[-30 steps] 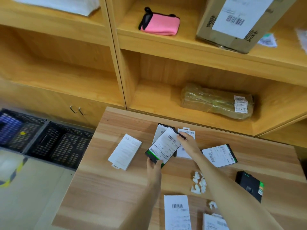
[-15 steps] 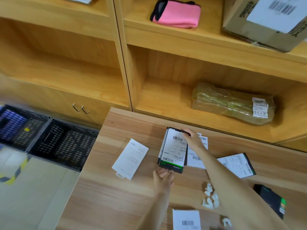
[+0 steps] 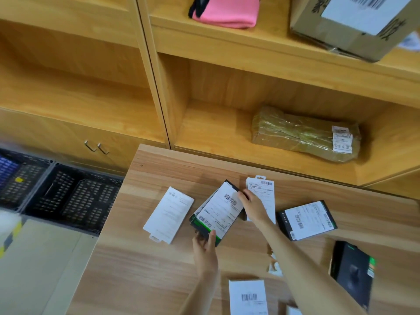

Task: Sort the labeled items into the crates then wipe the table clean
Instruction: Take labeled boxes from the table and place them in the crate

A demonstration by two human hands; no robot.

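Note:
A small stack of flat black-and-green packs, the labeled stack, lies tilted on the wooden table. My left hand pinches its near corner, and my right hand grips its far right edge. A white pack lies just left of the stack. Another white labeled pack sits partly under my right hand. A black pack with a white label lies to the right, and a black pack with no label showing sits nearer the right edge. One more white labeled pack is at the near edge.
Two dark plastic crates, the near crate and the far-left crate, stand on the floor left of the table. Crumpled white paper scraps lie beside my right forearm. Wooden shelves behind hold a wrapped parcel, a pink pouch and a cardboard box.
The stack has turned back from nearly square to tilted again. My left hand, apart from it half a second ago, now holds its near corner. The view has shifted slightly.

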